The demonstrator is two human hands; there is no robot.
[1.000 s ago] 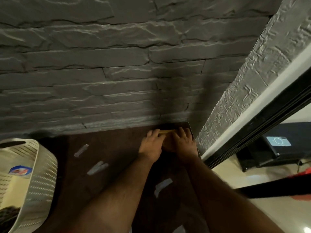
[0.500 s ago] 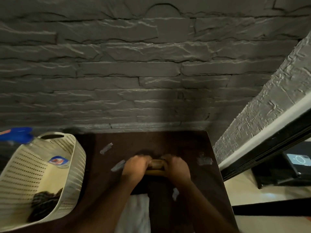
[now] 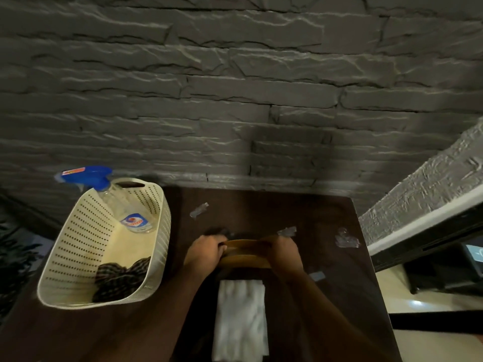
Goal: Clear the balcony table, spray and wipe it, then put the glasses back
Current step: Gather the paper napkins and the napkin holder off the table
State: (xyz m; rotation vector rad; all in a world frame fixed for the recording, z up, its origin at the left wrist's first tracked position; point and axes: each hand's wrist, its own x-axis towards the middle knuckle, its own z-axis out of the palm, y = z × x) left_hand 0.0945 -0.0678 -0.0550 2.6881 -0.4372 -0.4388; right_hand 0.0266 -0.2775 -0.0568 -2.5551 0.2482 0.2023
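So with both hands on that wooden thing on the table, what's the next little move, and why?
Probably lift the wooden object off the table. The left hand and right hand grip its two ends, and the spray bottle waits in the basket; spraying comes after clearing.

Grey stacked-stone wall (image 3: pixel 235 87) behind; dark plant foliage (image 3: pixel 13 265) at left; black door frame (image 3: pixel 431 236) at right
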